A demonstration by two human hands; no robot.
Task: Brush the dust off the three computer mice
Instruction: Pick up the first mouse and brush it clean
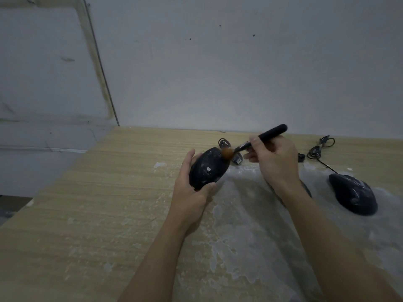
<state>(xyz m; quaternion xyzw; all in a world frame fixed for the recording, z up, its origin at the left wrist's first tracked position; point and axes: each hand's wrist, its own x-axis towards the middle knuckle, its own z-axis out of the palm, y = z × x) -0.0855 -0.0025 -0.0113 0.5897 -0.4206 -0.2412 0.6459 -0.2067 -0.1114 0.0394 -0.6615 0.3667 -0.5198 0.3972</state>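
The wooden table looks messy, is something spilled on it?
Yes. Pale white powder lies spread over the light wooden table, thickest in a patch between the arms. White flecks also spot the black computer mouse held in the left hand.

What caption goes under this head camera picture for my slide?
Left hand holds a dusty mouse while right hand brushes it with a brush.

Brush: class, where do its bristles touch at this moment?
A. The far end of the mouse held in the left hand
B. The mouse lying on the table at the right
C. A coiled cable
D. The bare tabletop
A: the brush, held in the right hand, has its brown bristles on the far end of the mouse gripped by the left hand.
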